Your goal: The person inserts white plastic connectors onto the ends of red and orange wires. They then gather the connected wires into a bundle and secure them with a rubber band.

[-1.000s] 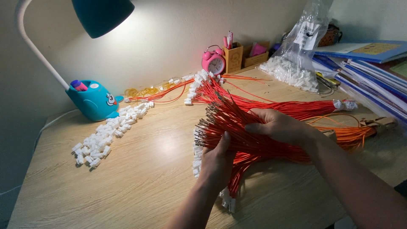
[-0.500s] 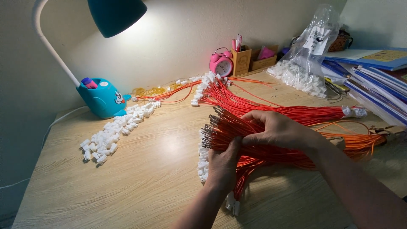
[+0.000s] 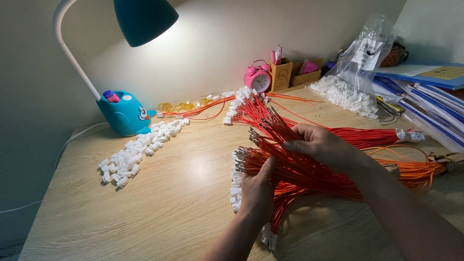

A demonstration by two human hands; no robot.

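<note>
A thick bundle of red-orange wires (image 3: 309, 169) lies across the wooden desk (image 3: 159, 212), some ends bare metal, others tipped with small white connectors (image 3: 236, 183). My left hand (image 3: 258, 188) grips the bundle from below near its left end. Resting on top of the bundle, my right hand (image 3: 321, 145) pinches a few wires between fingers and thumb. More red wires with white connectors (image 3: 241, 104) fan out toward the back of the desk.
A pile of loose white connectors (image 3: 137, 150) lies at the left. A teal desk lamp base (image 3: 124, 115), a pink alarm clock (image 3: 257, 79), a pen holder (image 3: 280, 72), a plastic bag of connectors (image 3: 355, 72) and stacked folders (image 3: 430, 104) line the back and right.
The view has shifted slightly. My right hand has slid a little along the bundle and my left hand has stayed under it, still holding the wires.
</note>
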